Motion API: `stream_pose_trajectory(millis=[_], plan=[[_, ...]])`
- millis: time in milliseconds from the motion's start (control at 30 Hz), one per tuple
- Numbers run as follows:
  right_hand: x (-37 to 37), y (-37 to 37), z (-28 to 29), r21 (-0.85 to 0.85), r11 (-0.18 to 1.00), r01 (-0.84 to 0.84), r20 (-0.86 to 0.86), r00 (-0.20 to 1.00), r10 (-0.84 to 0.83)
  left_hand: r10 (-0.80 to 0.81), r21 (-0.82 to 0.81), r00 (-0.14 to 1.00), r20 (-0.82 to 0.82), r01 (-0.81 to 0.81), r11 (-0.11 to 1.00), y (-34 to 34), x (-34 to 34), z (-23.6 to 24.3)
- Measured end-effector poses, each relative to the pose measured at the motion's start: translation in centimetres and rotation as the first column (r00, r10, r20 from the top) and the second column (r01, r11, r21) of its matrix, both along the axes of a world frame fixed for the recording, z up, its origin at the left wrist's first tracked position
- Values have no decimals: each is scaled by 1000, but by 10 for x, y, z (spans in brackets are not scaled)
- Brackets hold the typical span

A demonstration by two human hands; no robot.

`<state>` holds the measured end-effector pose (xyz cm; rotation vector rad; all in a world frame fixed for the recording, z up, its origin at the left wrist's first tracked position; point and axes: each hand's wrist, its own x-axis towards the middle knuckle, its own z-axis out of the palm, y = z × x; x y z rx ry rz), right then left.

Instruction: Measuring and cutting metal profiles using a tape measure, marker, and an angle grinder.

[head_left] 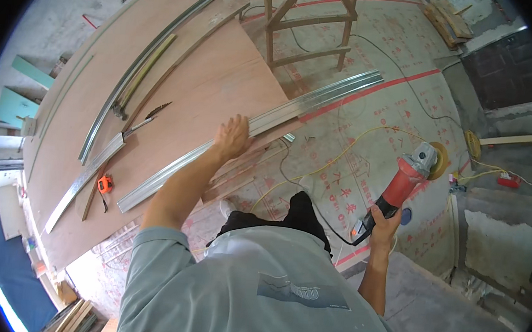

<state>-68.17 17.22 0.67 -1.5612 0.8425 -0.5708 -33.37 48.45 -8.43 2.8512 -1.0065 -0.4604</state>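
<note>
Channels [342, 92] of silvery metal are lying side by side along the near edge of the plywood board [243, 69], their far ends reaching out past its right-hand corner above the red-printed floor covering [366, 181]. I am resting my left hand [234, 136] palm down across them, about midway along, its fingers close together and slightly bent; I cannot tell whether the fingertips are hooking around the metal or only lying on top. My right hand [386, 222] is wrapping firmly around the black rear end of a red angle grinder [398, 187], which I am holding out beyond the board's near edge, its disc [439, 162] pointing away from me and hanging well apart from the channels. Toward the board's left end, an orange tape measure [105, 183] is sitting between the channels' near ends and a shorter metal piece [87, 181]. Farther in, a hammer [147, 72] is lying just beside a long metal profile [98, 129] that is running toward the board's far edge. A wooden trestle [310, 21] is standing past the right edge.
</note>
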Motion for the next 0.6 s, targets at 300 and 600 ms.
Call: stream_pose_trajectory(millis=[300,600], plan=[[52,-136,-22,115,989,-95,-28,995,99,376,-484,861,343,-181,856,-27,51,201],[104,-143,-27,289,939,-186,108,981,161,900,-885,359,-248,-463,-59,82,79,252]])
